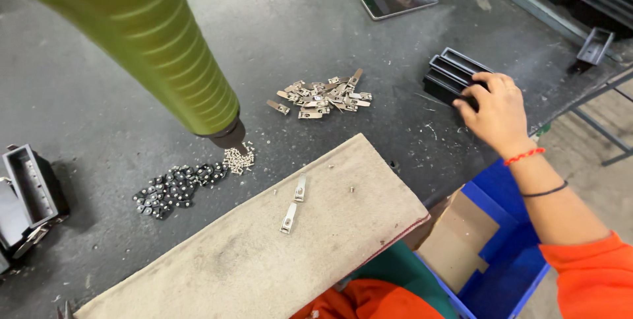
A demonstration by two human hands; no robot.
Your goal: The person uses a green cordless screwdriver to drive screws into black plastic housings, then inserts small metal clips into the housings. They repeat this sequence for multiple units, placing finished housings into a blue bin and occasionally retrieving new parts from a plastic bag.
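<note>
Head view: the right hand (496, 111), at the right of the frame, reaches across the counter (119, 75) with its fingers curled over the nearest of several stacked black boxes (452, 75). The grip looks loose, resting on top rather than closed around a box. The stack sits near the counter's edge, so a careless pull might tip a box off into the blue bin (508, 273) below. The left hand is out of sight. A green power screwdriver (151, 48) hangs over small screws (237, 159) at centre left.
</note>
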